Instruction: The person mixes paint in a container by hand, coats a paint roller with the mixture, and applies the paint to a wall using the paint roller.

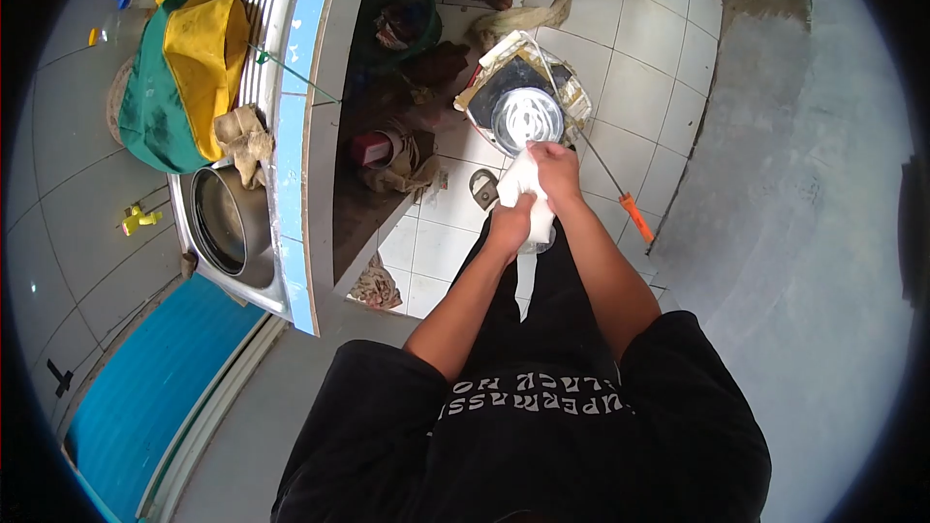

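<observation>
A white plastic bag (524, 177) is held in front of my body, tapering upward over a round metal bowl (528, 119). My left hand (511, 223) is wrapped round the bag's lower left side. Higher up, my right hand (555, 174) pinches the bag's narrow end at the bowl's near rim. White material lies in the bowl, which sits on a dark, square-topped object with worn, pale edges (579, 102). A loose strip of clear plastic hangs below the bag.
A sink (232, 223) with a pot and a green and yellow cloth (208, 48) are on the left counter. An orange-handled rod (636, 219) leans right of the bowl. A green basket (399, 15) and a red object (370, 148) are under the counter.
</observation>
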